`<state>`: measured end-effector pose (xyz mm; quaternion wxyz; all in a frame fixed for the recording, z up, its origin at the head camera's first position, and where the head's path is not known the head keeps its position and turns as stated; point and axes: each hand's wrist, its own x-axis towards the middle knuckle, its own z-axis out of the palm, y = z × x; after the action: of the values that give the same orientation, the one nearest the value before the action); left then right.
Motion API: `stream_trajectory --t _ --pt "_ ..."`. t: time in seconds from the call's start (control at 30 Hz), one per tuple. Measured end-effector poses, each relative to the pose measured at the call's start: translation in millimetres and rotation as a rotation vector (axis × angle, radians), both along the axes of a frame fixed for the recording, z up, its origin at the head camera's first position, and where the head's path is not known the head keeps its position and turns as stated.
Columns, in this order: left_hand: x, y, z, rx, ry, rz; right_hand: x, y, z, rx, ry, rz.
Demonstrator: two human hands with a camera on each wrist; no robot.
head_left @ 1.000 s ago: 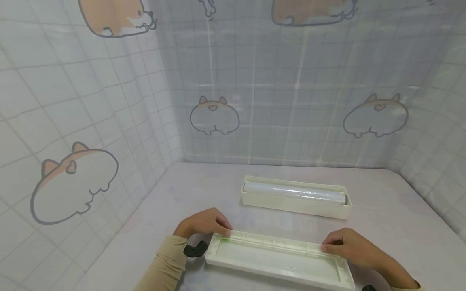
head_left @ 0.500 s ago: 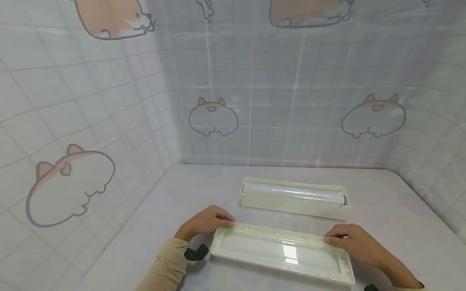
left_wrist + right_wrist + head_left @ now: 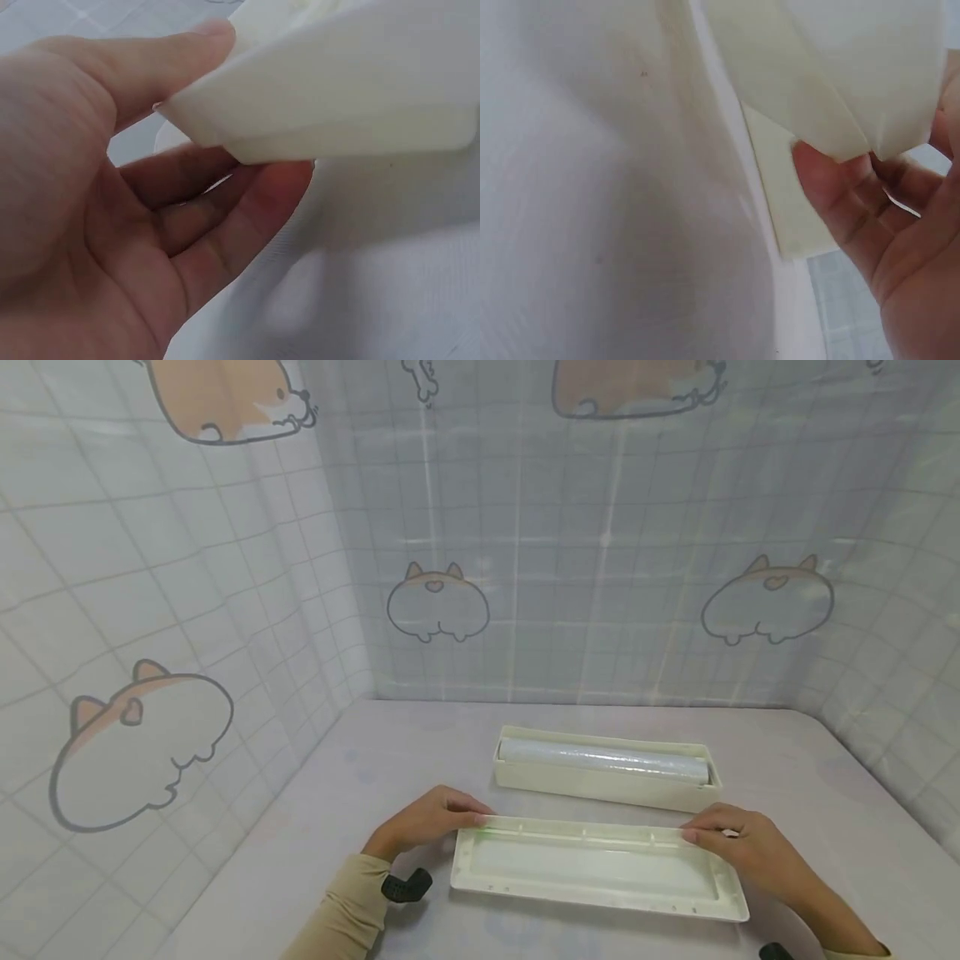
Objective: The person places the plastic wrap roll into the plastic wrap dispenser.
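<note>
A long cream plastic lid with a clear window is held by both hands, its ribbed inner side up. My left hand grips its far left corner. In the left wrist view the thumb lies over the edge of the lid and the fingers curl beneath. At the far right corner, my right hand pinches the lid, and in the right wrist view its fingertips press the underside. Behind the lid sits a matching cream box, holding a shiny roll of plastic wrap.
The pale table runs back to a sheet wall with a grid and corgi print. Similar sheeting rises at the left and right. A black wrist device sits at the left wrist.
Both hands have shifted the lid to the right and slightly away. Its near edge has risen in view, so its tilt looks different. The box with the roll has stayed put.
</note>
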<state>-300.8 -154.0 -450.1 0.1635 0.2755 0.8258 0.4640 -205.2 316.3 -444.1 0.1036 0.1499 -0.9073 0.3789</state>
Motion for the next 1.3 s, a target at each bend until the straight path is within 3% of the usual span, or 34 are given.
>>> stream_trajectory --t 0.27,0.57,0.83,0.97,1.1,1.3 --pt "2.5 4 0.8 0.039 0.05 0.048 -3.6 0 1.5 -0.033 -0.039 -0.153" --pt "8.6 10 6.3 0.144 0.105 0.067 -1.8 7 -0.1 -0.065 -0.126 -0.179" --pt "10.8 17 7.4 0.244 0.149 0.102 -7.3 15 4.9 -0.059 -0.34 -0.233" --pt "13.3 20 8.6 0.299 0.163 0.102 -8.1 16 6.7 -0.078 -0.405 -0.208" --pt "14.7 23 9.3 0.327 0.17 0.104 -7.2 17 8.0 -0.177 -0.477 -0.162" --pt "15.6 26 10.1 0.339 0.145 0.139 -4.0 17 12.1 -0.254 -0.492 -0.127"
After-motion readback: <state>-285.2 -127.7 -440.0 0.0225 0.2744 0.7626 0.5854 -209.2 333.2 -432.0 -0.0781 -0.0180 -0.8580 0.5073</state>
